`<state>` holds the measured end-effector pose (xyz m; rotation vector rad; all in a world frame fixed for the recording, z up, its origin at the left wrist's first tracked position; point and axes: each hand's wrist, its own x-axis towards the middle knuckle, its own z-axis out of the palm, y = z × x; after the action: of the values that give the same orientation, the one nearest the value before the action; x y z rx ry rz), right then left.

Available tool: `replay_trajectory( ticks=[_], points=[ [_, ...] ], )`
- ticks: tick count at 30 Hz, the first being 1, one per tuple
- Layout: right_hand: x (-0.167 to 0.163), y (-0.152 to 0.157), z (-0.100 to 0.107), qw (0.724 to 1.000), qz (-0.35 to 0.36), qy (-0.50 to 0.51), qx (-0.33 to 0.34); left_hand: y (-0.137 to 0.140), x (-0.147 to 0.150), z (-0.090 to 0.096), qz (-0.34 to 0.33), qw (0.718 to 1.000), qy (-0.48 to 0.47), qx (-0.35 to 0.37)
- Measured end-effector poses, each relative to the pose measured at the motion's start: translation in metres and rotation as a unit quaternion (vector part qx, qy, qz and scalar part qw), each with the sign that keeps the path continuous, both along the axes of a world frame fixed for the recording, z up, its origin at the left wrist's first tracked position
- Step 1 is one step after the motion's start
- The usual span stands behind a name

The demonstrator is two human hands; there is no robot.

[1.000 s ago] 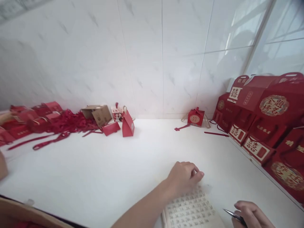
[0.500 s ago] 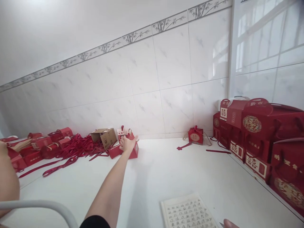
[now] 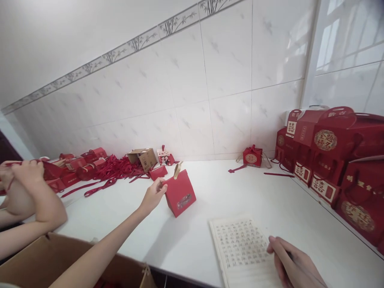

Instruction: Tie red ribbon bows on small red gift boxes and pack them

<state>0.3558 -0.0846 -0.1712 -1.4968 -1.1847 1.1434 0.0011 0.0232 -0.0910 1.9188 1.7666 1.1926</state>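
Observation:
My left hand is shut on a red gift box by its left edge. The box has a gold ribbon loop on top and a small clear window low on its front, and stands slightly tilted just over the white tabletop. My right hand is closed around a thin pen, mostly hidden by the fingers. It rests at the right edge of an open notebook with rows of handwritten characters. Behind the held box are a flat red box and a small white-and-red box with cartoon figures.
Another person's hands work at the left. A large cardboard box stands at the table's front edge. Red ribbons and a small carton lie along the wall. A small red box and stacked red boxes are right.
My left hand has drawn the red gift box away from the wall toward me. My right hand has come further into view beside the notebook. The view has shifted, showing the cardboard box.

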Motion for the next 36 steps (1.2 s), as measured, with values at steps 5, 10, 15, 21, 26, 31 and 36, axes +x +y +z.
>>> replay_trajectory(
  ticks=[5,10,15,21,26,31,36],
  points=[
    [0.004,0.009,0.007,0.967,0.039,-0.188,0.168,-0.072,0.018,0.006,-0.093,0.995,-0.032,-0.032],
    [-0.036,0.019,0.051,0.886,0.071,-0.256,0.379,-0.091,0.036,0.004,-0.097,0.994,-0.040,-0.021],
    [-0.094,0.052,0.086,0.857,0.182,-0.201,0.439,-0.089,0.051,-0.004,-0.065,0.995,-0.071,0.006],
    [-0.116,0.087,0.091,0.865,0.255,-0.059,0.428,-0.084,0.069,0.007,-0.065,0.993,-0.089,0.044],
    [-0.124,0.091,0.075,0.845,0.238,-0.033,0.478,-0.072,0.083,0.010,-0.094,0.983,-0.113,0.106],
    [-0.131,0.087,0.056,0.825,0.189,-0.010,0.532,-0.072,0.087,0.000,-0.112,0.973,-0.026,0.199],
    [-0.131,0.086,0.050,0.806,0.187,-0.021,0.561,-0.072,0.086,-0.003,-0.103,0.958,0.006,0.268]
  ],
)
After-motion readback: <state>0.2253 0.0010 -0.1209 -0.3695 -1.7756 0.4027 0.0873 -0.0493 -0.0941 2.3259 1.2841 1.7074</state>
